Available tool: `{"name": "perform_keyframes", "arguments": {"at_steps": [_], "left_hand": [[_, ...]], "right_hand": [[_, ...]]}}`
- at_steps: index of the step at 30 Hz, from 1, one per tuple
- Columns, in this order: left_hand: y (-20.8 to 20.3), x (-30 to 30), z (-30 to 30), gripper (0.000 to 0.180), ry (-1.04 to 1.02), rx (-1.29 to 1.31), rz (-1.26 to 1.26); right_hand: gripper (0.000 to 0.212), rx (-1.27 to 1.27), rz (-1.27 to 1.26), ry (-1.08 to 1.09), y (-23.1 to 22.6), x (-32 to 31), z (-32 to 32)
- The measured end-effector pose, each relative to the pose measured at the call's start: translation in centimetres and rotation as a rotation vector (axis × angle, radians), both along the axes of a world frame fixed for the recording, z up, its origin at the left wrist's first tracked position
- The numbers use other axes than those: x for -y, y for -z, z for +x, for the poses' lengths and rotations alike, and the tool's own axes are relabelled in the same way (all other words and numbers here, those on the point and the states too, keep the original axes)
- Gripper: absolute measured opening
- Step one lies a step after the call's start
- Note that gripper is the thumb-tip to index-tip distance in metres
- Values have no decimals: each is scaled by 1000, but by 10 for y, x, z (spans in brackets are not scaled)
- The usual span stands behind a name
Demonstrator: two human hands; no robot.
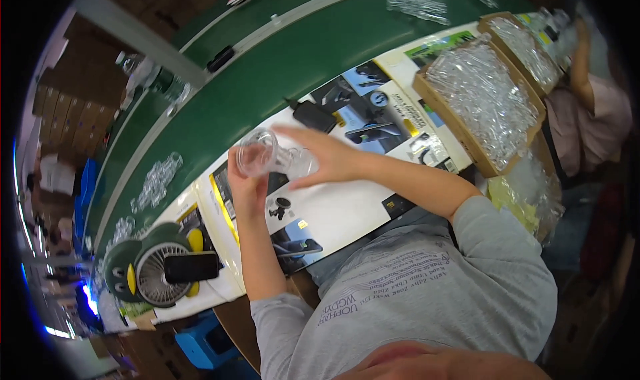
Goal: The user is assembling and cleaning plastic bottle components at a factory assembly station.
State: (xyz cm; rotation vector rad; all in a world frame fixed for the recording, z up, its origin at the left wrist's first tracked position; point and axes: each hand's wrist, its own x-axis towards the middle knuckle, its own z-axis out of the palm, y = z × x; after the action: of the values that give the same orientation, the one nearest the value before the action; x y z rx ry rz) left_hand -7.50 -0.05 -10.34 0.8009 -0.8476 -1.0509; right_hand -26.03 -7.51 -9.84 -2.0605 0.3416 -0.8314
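Observation:
In front of me, above the printed cardboard sheets, both hands are closed on clear plastic. My left hand grips a transparent plastic part with a round, cup-like rim. The fingers of my right hand, slightly blurred, curve round the narrower clear plastic to its right. Whether this is one piece or two joined pieces I cannot tell. Just beyond my right hand lies a black rectangular object. The printed sheets below show pictures of phone holders.
At the right stand cardboard boxes full of clear plastic pieces, with a person beside them. More clear pieces lie on the green table. A penguin-shaped fan with a black phone-like object sits at the left. A bottle stands farther back.

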Motion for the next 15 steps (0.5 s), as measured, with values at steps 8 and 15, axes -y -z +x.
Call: {"name": "perform_keyframes", "arguments": {"at_steps": [8, 15], "left_hand": [[-13, 2, -11, 64, 34, 77, -129], [-7, -2, 6, 47, -77, 82, -8]], "right_hand": [[37, 269, 532, 196, -20, 125, -11], [42, 337, 484, 1253, -16, 334, -153]]}}
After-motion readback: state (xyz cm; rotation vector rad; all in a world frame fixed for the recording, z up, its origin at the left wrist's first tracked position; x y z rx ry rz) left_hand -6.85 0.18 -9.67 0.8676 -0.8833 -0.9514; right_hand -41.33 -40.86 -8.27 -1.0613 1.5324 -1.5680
